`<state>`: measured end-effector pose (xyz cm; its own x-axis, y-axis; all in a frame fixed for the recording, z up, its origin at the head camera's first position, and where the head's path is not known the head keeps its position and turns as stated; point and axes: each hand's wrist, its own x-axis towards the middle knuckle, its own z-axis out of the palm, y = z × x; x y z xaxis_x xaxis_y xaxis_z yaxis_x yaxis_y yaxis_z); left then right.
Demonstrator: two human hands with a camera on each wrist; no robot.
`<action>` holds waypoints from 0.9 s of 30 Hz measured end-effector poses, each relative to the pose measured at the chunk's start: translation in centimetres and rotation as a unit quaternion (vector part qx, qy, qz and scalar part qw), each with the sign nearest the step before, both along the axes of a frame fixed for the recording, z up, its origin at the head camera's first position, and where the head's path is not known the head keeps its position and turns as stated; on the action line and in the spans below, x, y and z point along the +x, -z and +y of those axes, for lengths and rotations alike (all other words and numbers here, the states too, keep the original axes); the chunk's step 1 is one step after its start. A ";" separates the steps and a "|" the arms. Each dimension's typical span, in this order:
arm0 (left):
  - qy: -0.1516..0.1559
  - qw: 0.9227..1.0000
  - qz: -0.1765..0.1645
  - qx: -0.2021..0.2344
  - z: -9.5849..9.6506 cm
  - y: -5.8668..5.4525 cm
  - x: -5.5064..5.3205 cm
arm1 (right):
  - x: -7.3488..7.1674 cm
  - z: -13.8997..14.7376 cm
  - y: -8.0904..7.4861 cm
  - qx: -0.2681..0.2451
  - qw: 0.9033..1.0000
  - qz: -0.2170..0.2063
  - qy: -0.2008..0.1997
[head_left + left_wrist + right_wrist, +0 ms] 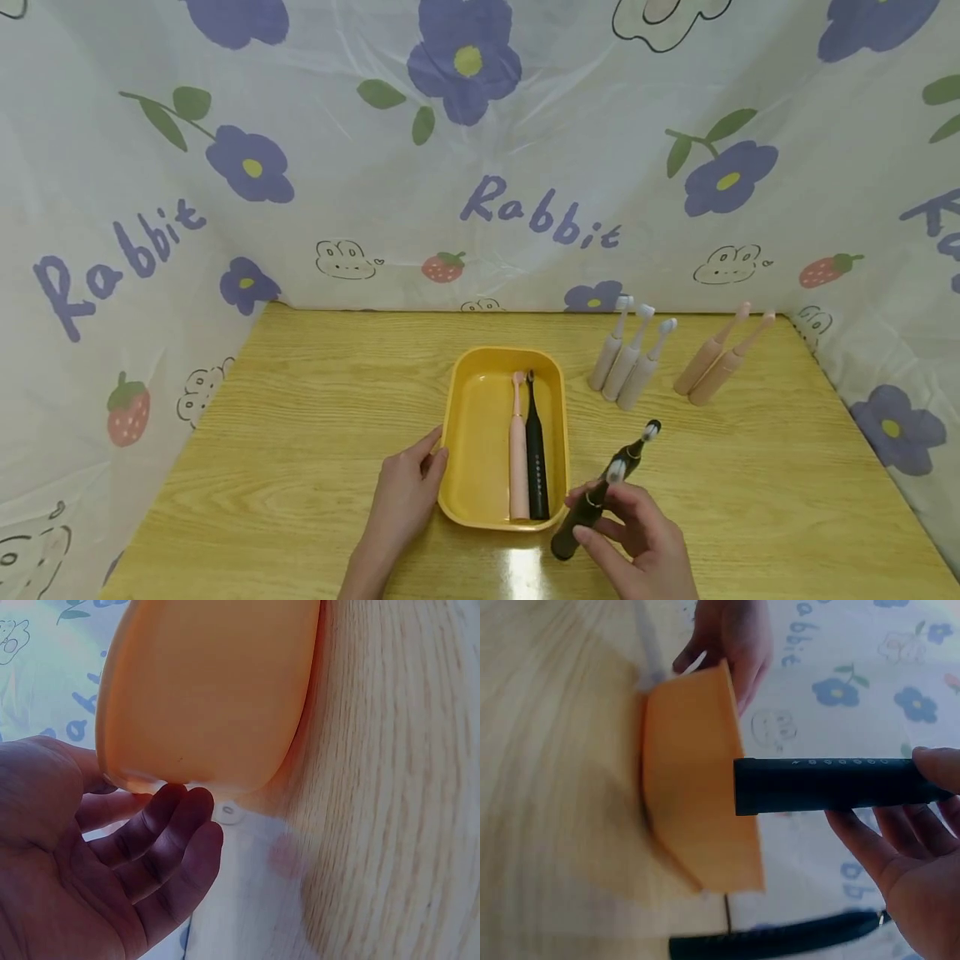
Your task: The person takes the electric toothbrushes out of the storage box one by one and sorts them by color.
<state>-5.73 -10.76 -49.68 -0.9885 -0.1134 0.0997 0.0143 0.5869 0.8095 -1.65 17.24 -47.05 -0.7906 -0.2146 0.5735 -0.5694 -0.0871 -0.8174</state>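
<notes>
Head view: the right hand's (641, 542) grip pinches a held black toothbrush (825, 784) between thumb and fingers, near the right rim of a yellow tray (476, 467); the left hand (408, 479) curls its fingers at the tray's opposite side. The step in hand looks like handling that brush beside the tray, which lies on the table (315, 433). Laying it within would call for lifting over the rim and turning it parallel to the pink toothbrush (518, 467) and slim black toothbrush (537, 467) there.

The tray seems smooth plastic — round-cornered, with sloping walls. The held handle is dark and cylindrical, flat-based, with a row of small marks; the table shows streaky wood grain.
</notes>
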 end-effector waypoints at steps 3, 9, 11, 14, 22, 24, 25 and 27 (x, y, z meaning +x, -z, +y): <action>0.004 1.000 0.003 -0.001 0.0 0.0 0.0 | 0.3 1.3 0.8 -0.023 0.999 -0.018 0.036; 0.003 1.000 0.003 -0.004 0.0 0.1 0.0 | 0.7 2.5 1.5 -0.068 0.984 -0.082 0.140; 0.003 1.000 0.005 -0.005 0.0 0.1 0.0 | 0.6 2.6 1.5 -0.074 0.974 -0.105 0.188; 0.003 1.000 0.004 -0.004 -0.1 0.2 0.0 | 0.3 2.7 1.5 -0.078 0.960 -0.107 0.248; 0.003 1.000 0.000 -0.001 -0.1 0.1 0.0 | -1.4 2.8 2.4 -0.024 0.941 -0.098 0.324; 0.002 1.000 -0.002 0.000 -0.1 0.1 0.0 | -1.6 2.7 2.7 -0.020 0.937 -0.109 0.332; 0.002 1.000 -0.004 0.001 -0.1 0.1 0.0 | -1.7 2.6 2.9 -0.014 0.935 -0.112 0.336; 0.001 1.000 -0.009 0.001 -0.1 0.1 0.0 | -1.9 2.5 3.2 -0.005 0.933 -0.114 0.341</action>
